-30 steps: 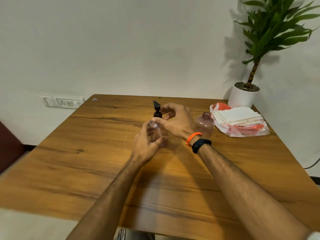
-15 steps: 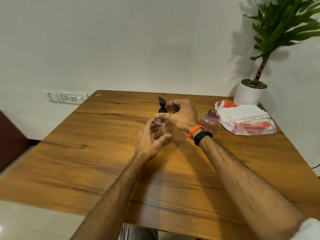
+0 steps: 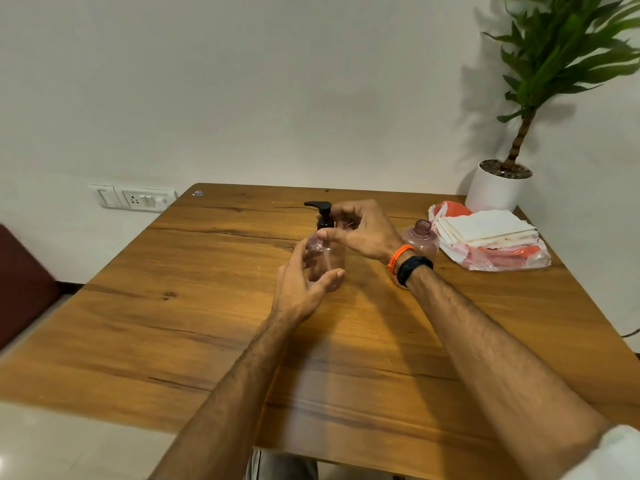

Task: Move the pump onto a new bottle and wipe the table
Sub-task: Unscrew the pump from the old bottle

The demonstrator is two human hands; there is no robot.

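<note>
Gripping the bottle (image 3: 327,259), left hand (image 3: 304,285); right hand (image 3: 363,230) curled around pump (image 3: 322,214) collar.

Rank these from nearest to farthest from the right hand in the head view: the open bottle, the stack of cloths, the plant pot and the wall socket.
Measured from the right hand:
1. Open bottle, just right of the wrist.
2. Stack of cloths, farther right on the plastic bag.
3. Plant pot, at the back right corner.
4. Wall socket, far left on the wall.
</note>
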